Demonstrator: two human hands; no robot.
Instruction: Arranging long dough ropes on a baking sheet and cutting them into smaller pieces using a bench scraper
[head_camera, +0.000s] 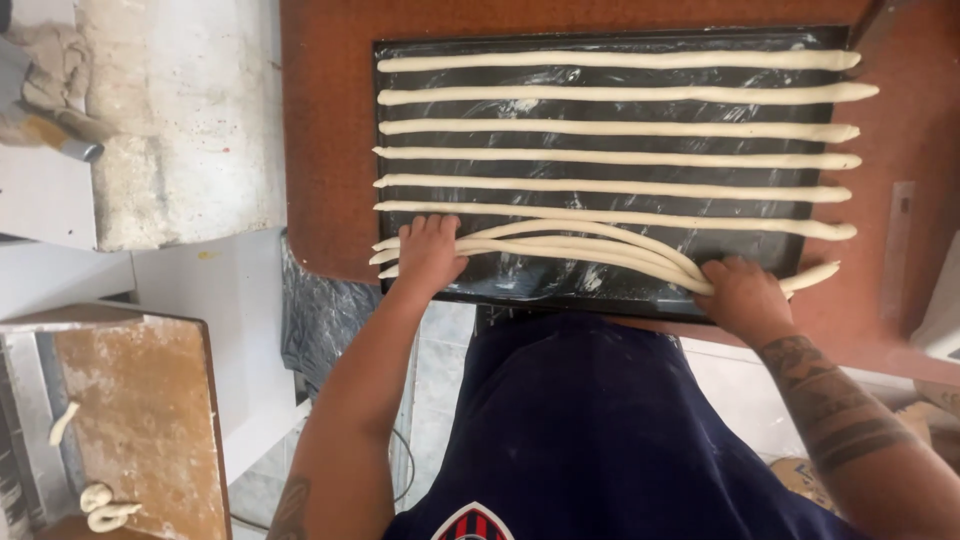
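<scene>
With six dough ropes (615, 125) already straight on the dark tray (560, 290), the person's left hand (428, 252) and right hand (745, 295) press flat, fingers together, on the bowed ropes (580, 240) nearest them, which seemingly need straightening.

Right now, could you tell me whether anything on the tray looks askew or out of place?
Yes. Six dough ropes lie straight and parallel across the black tray, but the nearest ropes bow upward and bunch together between the left hand and right hand. Several rope ends overhang the tray's right edge.
</scene>
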